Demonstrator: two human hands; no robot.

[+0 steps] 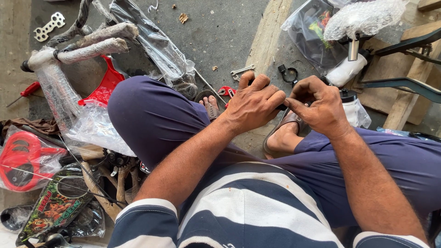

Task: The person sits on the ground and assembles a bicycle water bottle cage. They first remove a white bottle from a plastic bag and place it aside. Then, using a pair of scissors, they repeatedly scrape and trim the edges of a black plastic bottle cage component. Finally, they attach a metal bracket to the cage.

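Head view, left to right: wrapped frame (pixel 59 87) and red plastic parts (pixel 25 160) lie on the floor, within reach. Left hand (pixel 252 103) curls shut around a small dark part (pixel 281 107), steadying it over the knees. Right hand (pixel 321 108) pinches the same part at thumb and forefinger. Black clamp (pixel 289 73) and spanner (pixel 242 70) lie just beyond the hands.

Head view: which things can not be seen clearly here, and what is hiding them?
- Small dark part between the hands: head view, almost fully covered by the left hand and right hand; its kind is unclear.
- Red tool: mostly behind the left hand.
- Black frame: cut off by the right edge.
- Saddle: hidden under bubble wrap.
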